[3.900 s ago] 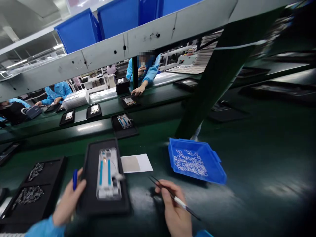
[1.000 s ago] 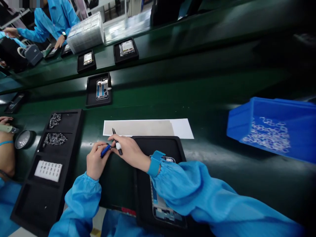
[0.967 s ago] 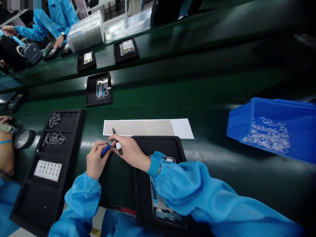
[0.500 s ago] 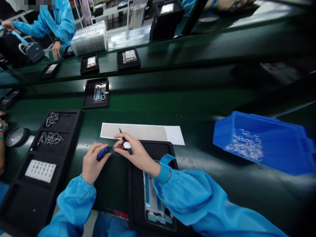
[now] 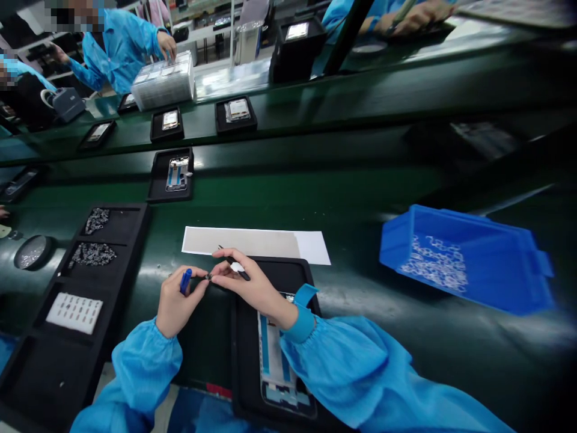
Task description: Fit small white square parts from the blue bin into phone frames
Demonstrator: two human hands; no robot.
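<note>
My left hand [image 5: 177, 300] is closed, with a small blue pen-like object [image 5: 186, 281] tucked in its fingers. Its thumb and index finger meet the fingertips of my right hand [image 5: 255, 287] at a tiny dark part [image 5: 208, 276], too small to name. Across my right fingers lie black tweezers [image 5: 243, 274] bearing a white patch, their pointed end up and to the left. Below my right forearm, a black tray [image 5: 243, 361] bears an open phone frame [image 5: 288, 394] with blue strips; my sleeve covers part of it.
On the left, a compartmented black tray [image 5: 106, 304] holds small black parts [image 5: 94, 254] and a white card [image 5: 74, 311]. A paper strip [image 5: 252, 242] lies ahead. At right stands a blue bin [image 5: 500, 264] with white rings. Co-workers sit across the green line, near phone trays [image 5: 171, 174].
My hands have come together, fingertips now meeting at the tiny part. The blue object has tipped more upright in my left hand. A co-worker's hand has moved onto the clear stacked trays.
</note>
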